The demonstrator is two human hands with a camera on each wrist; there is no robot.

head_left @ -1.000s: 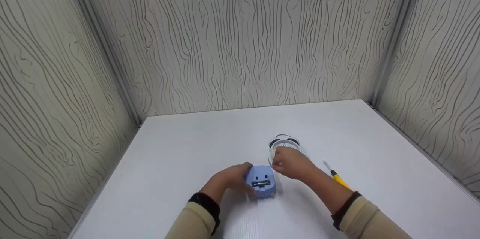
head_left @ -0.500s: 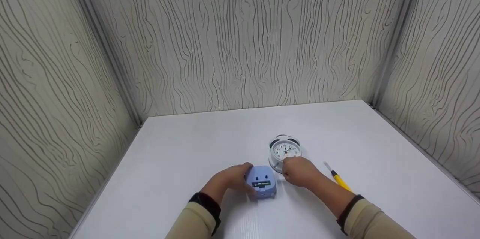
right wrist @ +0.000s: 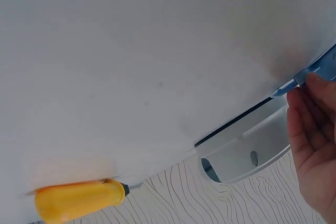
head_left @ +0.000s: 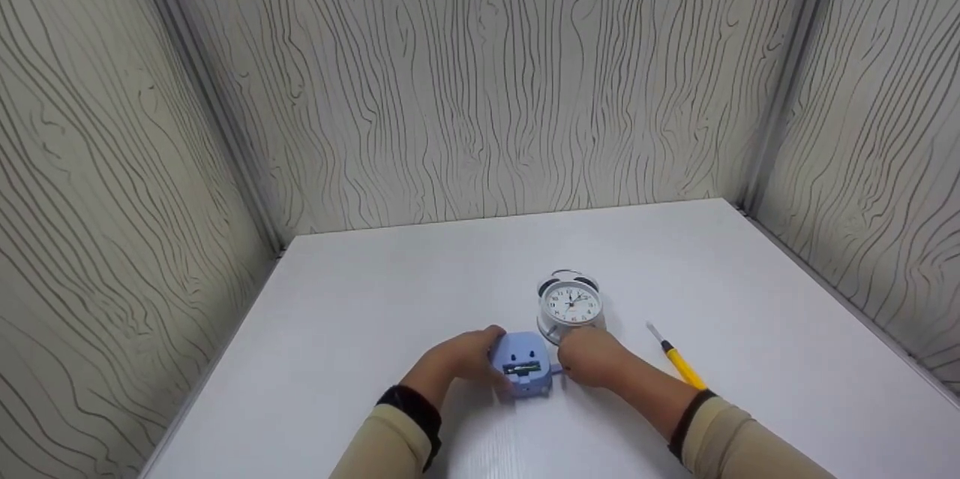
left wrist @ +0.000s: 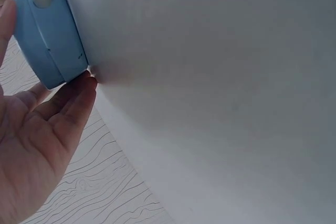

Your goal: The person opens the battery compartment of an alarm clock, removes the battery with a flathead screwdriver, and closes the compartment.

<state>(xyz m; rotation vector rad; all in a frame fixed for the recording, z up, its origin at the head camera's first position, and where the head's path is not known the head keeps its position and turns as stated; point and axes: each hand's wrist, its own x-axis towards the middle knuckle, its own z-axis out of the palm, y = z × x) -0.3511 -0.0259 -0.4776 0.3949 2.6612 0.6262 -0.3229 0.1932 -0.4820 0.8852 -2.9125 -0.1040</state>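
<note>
A light blue rounded plastic case lies on the white table, with two small dark knobs and a slot showing something green in its top. My left hand grips its left side, thumb and fingers round its edge. The left wrist view shows the case's blue side between the fingers. Just right of the case, my right hand pinches a thin blue plastic piece between thumb and fingers. That piece reaches toward the case's right side. The curled right fingers overlap the lower rim of a white alarm clock.
The alarm clock, with dark-patched bells, lies face up behind my right hand. A screwdriver with a yellow handle lies to the right, its tip pointing away. Beyond the table's far edge stands a wood-grain patterned wall.
My right hand has come from over the clock's face toward me, uncovering the dial, and now shows the thin blue piece beside the case. The left hand and case have not moved.
</note>
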